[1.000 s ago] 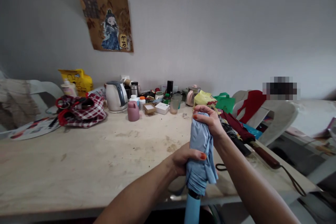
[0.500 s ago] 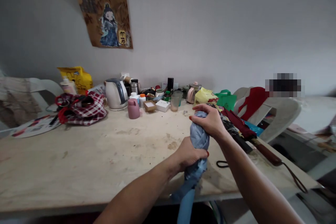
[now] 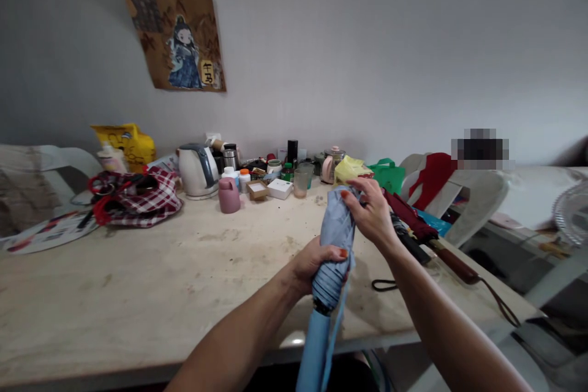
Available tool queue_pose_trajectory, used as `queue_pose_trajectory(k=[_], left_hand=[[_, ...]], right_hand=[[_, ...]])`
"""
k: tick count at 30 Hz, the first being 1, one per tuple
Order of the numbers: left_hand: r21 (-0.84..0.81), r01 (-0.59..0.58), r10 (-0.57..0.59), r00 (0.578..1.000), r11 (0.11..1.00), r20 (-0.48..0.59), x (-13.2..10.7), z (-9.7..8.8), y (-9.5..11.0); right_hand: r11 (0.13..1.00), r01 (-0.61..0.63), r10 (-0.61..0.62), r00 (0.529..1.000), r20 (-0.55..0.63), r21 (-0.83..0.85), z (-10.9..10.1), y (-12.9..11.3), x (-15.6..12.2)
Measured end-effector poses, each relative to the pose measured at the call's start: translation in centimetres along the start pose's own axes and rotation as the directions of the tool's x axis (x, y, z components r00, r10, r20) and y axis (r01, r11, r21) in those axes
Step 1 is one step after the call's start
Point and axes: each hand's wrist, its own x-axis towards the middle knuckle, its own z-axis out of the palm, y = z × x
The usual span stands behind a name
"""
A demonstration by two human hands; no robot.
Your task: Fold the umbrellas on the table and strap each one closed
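A folded light blue umbrella (image 3: pixel 339 220) stands tilted over the table's front edge, its canopy wrapped round the shaft and its blue handle (image 3: pixel 312 349) pointing down toward me. My left hand (image 3: pixel 316 266) is closed round the lower part of the canopy, thumb across the front. At the upper end, my right hand (image 3: pixel 370 211) pinches the fabric with thumb and fingers. A thin blue strap (image 3: pixel 339 324) dangles beside the handle. Just right of the umbrella, a black cord loop (image 3: pixel 383 285) lies on the table.
On the right lie a dark red umbrella with a brown handle (image 3: pixel 457 263) and a black-handled one (image 3: pixel 413 248). A kettle (image 3: pixel 197 171), a pink jug (image 3: pixel 228 196) and a plastic cup (image 3: pixel 301 184) stand at the back. A checked cloth bag (image 3: pixel 147 199) sits left on the table (image 3: pixel 184 282).
The canopy has turned in my hands, and its folds now lie smoother. The strap has come to hang beside the handle. My view has shifted slightly up and right.
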Motion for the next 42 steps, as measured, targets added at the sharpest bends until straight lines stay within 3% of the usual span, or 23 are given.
queue_pose_trajectory(k=[2,3,5,7,8,11,15,18,21,26,28,30,32,34,36,38,40,42], left_hand=[[0.014,-0.066,0.066,0.998,0.998,-0.025,-0.2,0.0,0.6],[0.012,-0.097,0.097,0.995,0.995,-0.034,-0.3,0.0,0.8],[-0.008,-0.142,0.142,0.989,0.99,-0.037,-0.5,0.2,1.2],[-0.024,-0.167,0.166,0.986,0.986,-0.03,-0.7,0.4,1.5],[-0.025,-0.171,0.17,0.985,0.985,-0.025,-0.8,0.5,1.5],[-0.016,-0.164,0.164,0.986,0.986,-0.011,-0.8,0.4,1.6],[0.052,-0.127,0.128,0.992,0.991,-0.017,-0.5,-0.6,1.4],[0.097,-0.101,0.107,0.993,0.99,-0.057,-0.2,-1.3,1.3],[0.109,-0.12,0.133,0.983,0.987,-0.124,-0.2,-1.5,1.4],[0.168,-0.169,0.194,0.971,0.971,-0.14,-0.6,-1.0,2.1],[0.176,-0.169,0.195,0.97,0.97,-0.143,-0.9,-0.9,2.5],[0.184,-0.175,0.205,0.966,0.967,-0.155,-1.1,-1.0,2.9],[0.204,-0.204,0.241,0.955,0.957,-0.175,-1.3,-1.2,3.2],[0.229,-0.236,0.283,0.939,0.944,-0.196,-1.4,-1.4,3.5],[0.252,-0.256,0.312,0.925,0.933,-0.218,-1.5,-1.6,3.8],[0.261,-0.265,0.329,0.913,0.928,-0.241,-1.6,-1.7,4.0],[0.258,-0.269,0.334,0.907,0.928,-0.256,-1.6,-1.8,4.1],[0.253,-0.266,0.331,0.907,0.93,-0.261,-1.7,-1.8,4.2]], right_hand=[[0.986,0.166,-0.167,0.982,0.085,0.022,-1.4,-1.1,-1.7],[0.961,0.272,-0.277,0.94,0.199,0.05,-2.1,-1.7,-2.8],[0.889,0.457,-0.431,0.81,0.397,0.034,-3.2,-2.9,-5.0],[0.807,0.589,-0.487,0.705,0.516,-0.044,-3.8,-3.7,-6.7],[0.767,0.636,-0.5,0.679,0.538,-0.09,-3.9,-3.8,-7.4],[0.675,0.718,-0.548,0.642,0.536,-0.171,-3.8,-3.8,-8.2],[0.68,0.721,-0.596,0.649,0.473,-0.132,-4.2,-3.5,-8.1],[0.74,0.658,-0.6,0.74,0.304,-0.142,-4.7,-3.7,-8.3],[0.815,0.535,-0.516,0.845,0.142,-0.222,-5.2,-4.3,-8.5],[0.875,0.354,-0.363,0.931,0.034,-0.331,-6.1,-4.9,-8.2],[0.933,0.215,-0.237,0.971,-0.04,-0.289,-6.4,-4.6,-7.9],[0.995,-0.022,0.016,0.998,-0.064,-0.095,-6.6,-4.2,-7.3],[0.939,-0.295,0.299,0.954,0.004,0.175,-6.6,-3.5,-6.5],[0.781,-0.505,0.505,0.857,0.103,0.369,-6.7,-2.6,-5.6],[0.635,-0.62,0.607,0.769,0.199,0.461,-6.8,-1.6,-5.0],[0.565,-0.681,0.637,0.719,0.278,0.466,-6.9,-0.5,-4.8],[0.608,-0.681,0.615,0.729,0.3,0.408,-7.0,0.4,-5.0],[0.75,-0.606,0.539,0.792,0.286,0.265,-7.1,1.2,-5.4]])
